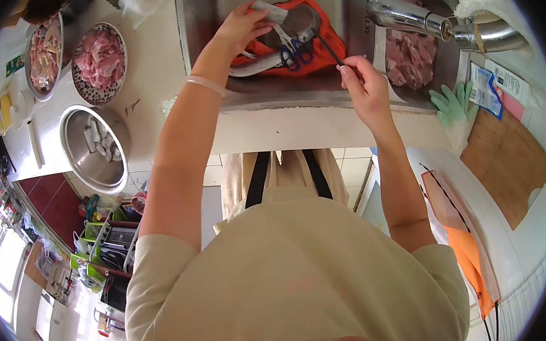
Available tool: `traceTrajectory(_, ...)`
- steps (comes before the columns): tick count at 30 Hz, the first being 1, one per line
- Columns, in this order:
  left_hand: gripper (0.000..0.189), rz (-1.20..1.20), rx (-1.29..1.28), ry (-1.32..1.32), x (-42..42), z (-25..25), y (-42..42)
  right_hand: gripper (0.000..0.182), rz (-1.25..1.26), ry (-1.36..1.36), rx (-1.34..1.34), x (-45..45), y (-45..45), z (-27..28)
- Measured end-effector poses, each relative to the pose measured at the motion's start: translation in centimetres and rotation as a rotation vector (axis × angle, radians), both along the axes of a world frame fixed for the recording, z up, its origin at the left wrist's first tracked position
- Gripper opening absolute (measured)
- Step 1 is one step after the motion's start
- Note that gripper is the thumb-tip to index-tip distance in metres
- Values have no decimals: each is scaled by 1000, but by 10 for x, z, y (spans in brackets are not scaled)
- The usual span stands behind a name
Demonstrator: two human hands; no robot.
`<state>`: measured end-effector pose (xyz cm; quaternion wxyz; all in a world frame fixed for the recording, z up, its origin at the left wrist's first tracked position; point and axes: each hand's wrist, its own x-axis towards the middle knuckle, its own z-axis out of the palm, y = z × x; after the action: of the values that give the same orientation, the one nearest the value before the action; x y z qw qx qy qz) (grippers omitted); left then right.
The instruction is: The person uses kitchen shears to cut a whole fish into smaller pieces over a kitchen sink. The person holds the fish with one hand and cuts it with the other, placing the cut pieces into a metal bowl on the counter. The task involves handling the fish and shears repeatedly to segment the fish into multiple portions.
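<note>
My left hand [239, 32] is over the sink [233, 93], its fingers on a silvery cut piece of fish [272, 12]. Just below that piece, scissors with dark blue handles [295, 54] lie with their blades towards it. Under them a long, silvery, ribbon-like fish [259, 66] curves across an orange-red bag [338, 45] in the sink. At the sink's front right, my right hand [366, 85] pinches a thin black stick-like thing [327, 46], whose far end reaches the fish. I cannot tell what that thing is.
Left on the counter stand a steel bowl [66, 153] with silvery fish pieces, a spotted plate [121, 72] of pink meat and another bowl [61, 67] of meat. Rightward are a chrome faucet [405, 16], meat in a second basin [411, 58], a pale green glove [455, 103] and a brown board [508, 161].
</note>
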<state>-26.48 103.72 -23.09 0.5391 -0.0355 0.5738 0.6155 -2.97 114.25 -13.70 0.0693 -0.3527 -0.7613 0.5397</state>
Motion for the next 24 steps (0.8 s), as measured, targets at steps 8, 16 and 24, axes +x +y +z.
traceTrajectory(8, 23, -1649, -824, 1176, 18, -51, -45, 20, 45, -155, -11, -10, 28, -75)
traceTrajectory(16, 28, -1853, -807, 1056, 13, -47, -33, 25, 48, -456, 501, -88, 55, -177)
traceTrajectory(24, 28, -1601, -875, 1011, 18, -38, -39, 19, 321, -611, 534, -137, 19, -225)
